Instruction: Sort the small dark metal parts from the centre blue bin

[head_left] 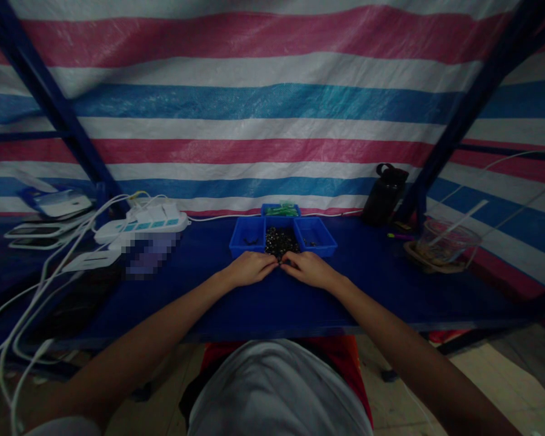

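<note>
My left hand and my right hand meet at the front edge of the middle blue bin, their fingertips nearly touching. Both are closed in a pinch, and whatever lies between the fingers is too small to name. Right behind them, a heap of small dark shiny parts fills the middle bin. The left blue bin and the right blue bin each contain a few small dark pieces. At the back, a smaller blue bin holds green-and-clear items.
On the left of the blue table are a white power strip, tangled white cables and several phones. A black bottle and a clear plastic bowl stand on the right. Striped sheeting hangs behind.
</note>
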### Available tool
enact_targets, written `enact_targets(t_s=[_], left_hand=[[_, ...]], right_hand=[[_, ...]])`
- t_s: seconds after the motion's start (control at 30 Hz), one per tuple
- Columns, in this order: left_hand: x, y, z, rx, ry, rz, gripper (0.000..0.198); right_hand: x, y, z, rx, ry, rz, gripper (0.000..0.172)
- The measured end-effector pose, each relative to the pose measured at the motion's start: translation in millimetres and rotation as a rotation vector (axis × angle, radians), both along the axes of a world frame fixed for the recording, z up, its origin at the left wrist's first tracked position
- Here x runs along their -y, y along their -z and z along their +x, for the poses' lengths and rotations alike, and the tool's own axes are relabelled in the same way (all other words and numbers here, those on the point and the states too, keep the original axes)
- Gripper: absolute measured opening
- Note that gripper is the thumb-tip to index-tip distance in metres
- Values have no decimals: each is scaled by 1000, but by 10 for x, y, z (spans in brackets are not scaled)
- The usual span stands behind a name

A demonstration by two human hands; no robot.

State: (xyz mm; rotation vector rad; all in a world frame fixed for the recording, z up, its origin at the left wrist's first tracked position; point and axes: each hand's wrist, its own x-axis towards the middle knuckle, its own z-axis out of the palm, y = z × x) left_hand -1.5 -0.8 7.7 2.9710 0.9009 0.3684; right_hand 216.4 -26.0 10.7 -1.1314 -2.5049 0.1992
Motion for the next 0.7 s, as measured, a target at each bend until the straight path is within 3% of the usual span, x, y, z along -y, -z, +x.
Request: enact_targets(t_s=[0.7], left_hand=[[-20, 26, 1, -6, 10, 5, 24]], right_hand=[[10, 3, -8, 4, -5, -9, 17]])
